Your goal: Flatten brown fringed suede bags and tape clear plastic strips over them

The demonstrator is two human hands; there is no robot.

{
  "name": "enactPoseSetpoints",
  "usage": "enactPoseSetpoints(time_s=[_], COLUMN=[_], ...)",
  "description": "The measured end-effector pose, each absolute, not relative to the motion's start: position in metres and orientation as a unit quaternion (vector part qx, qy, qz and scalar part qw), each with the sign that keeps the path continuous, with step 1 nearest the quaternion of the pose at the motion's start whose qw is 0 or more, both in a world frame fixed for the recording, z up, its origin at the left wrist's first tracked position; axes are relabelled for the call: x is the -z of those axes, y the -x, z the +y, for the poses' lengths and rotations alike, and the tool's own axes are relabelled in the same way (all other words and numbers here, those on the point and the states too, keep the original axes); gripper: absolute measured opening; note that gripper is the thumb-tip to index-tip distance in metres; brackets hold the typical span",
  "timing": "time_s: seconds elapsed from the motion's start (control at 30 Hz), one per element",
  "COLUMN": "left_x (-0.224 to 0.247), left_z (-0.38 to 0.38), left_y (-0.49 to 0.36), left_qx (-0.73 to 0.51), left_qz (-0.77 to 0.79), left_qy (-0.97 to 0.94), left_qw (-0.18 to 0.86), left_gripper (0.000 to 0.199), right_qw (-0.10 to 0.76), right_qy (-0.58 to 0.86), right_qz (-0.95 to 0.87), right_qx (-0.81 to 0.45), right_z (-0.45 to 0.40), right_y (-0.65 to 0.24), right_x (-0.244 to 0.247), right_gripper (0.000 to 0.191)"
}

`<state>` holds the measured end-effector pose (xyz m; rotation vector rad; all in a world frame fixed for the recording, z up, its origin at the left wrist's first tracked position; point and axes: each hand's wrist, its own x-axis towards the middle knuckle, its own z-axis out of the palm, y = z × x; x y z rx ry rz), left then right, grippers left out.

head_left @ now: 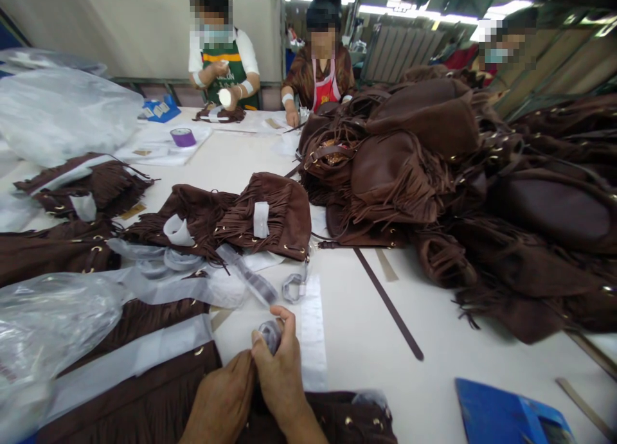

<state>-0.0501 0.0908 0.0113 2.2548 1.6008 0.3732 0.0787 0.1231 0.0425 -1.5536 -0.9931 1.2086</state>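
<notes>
Near the bottom centre my right hand (282,373) is closed around a small roll wrapped in clear plastic (270,335), thumb and forefinger on its sides. My left hand (224,392) is closed and touches the right hand near the roll; what its fingers hold, if anything, is hidden. Below both hands lies a dark brown bag (347,418) with gold eyelets. Just above them are a wrapped strap (250,277) and a coiled wrapped piece (293,288). A white strip (313,335) lies flat to the right.
Brown fringed bags (400,174) are heaped at the right, with another (274,216) at centre. A loose strap (388,302), blue box (511,412), plastic bags (58,322) and purple tape roll (183,137) lie on the white table (357,341). Several people stand across it.
</notes>
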Motion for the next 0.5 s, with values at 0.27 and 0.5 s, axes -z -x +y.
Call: enactPoseSetpoints(time_s=[0.27,0.5], left_x=[-0.038,-0.043], left_z=[0.097,0.077], left_y=[0.050,0.055], left_qx=[-0.144,-0.197], left_qz=[0.598,0.607], left_qy=[-0.732,-0.750], left_qw=[0.294,0.176], left_gripper=[0.028,0.036], right_qw=[0.376,0.329], right_qy=[0.638,0.600], right_qz=[-0.475,-0.549], right_qx=[-0.476,-0.480], right_z=[0.129,0.132], right_y=[-0.084,-0.105], right_x=[-0.038,-0.042], right_gripper=[0.021,0.013])
